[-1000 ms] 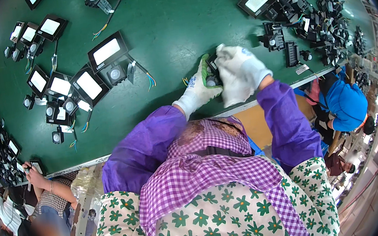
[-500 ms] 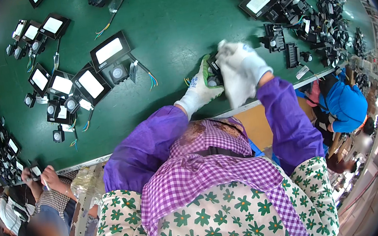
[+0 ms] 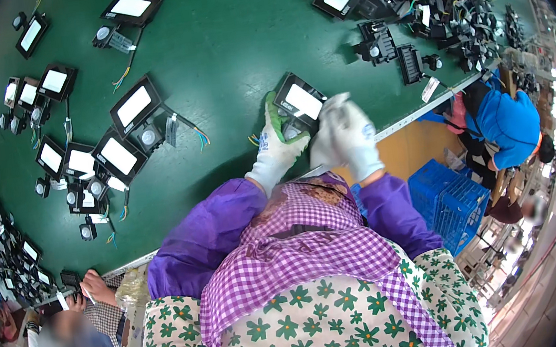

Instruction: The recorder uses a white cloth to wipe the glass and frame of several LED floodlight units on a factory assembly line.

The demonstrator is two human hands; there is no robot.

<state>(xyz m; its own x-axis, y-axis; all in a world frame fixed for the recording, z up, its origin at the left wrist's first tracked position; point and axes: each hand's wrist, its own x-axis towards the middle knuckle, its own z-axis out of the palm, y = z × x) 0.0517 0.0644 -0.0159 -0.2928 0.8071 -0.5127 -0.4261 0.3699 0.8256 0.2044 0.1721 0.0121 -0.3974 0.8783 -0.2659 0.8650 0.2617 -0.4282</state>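
L fingers (image 3: 272,109) on lamp (image 3: 301,101), face now vis.

Reads as a factory workshop. Shows a long green counter (image 3: 221,48) strewn with many alike lamps (image 3: 133,109) trailing coloured wires (image 3: 202,137), plus heaped black parts (image 3: 465,29); also people (image 3: 512,127) along its edge, a blue crate (image 3: 443,203) nearby, a checked work apron (image 3: 289,261).

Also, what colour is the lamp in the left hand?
The lamp is black with a white front; best seen in the head view.
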